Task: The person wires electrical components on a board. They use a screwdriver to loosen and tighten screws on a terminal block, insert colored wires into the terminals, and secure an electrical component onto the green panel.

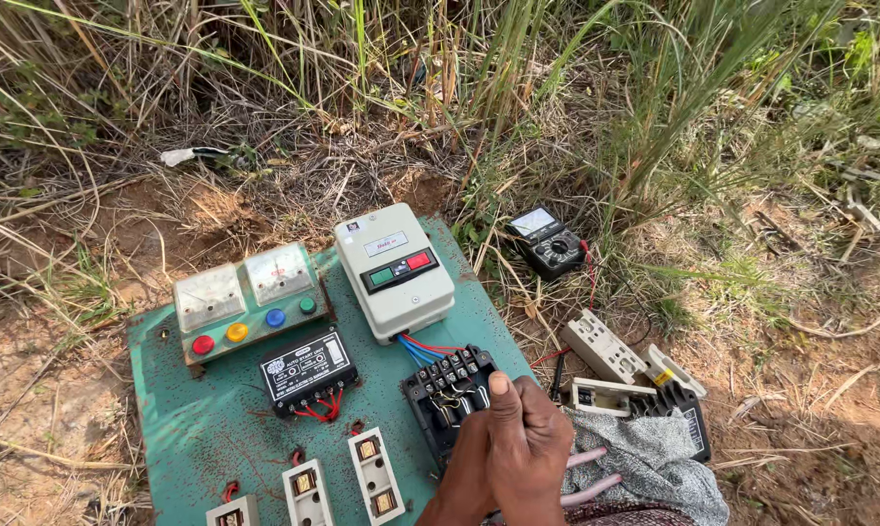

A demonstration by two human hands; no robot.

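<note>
My right hand (518, 448) sits near the bottom edge, curled into a loose fist, thumb pressed on the black contactor block (447, 397); what the fingers hold, I cannot tell. Left hand is out of sight. Grey patterned cloth (654, 458) lies just right. Three white fuse holders (308, 492) sit near left on the green board (182, 419). Farther: black auto-start unit (306, 368), meter box with coloured buttons (247, 302), grey starter box (393, 268). Multimeter (547, 242) lies in far grass.
</note>
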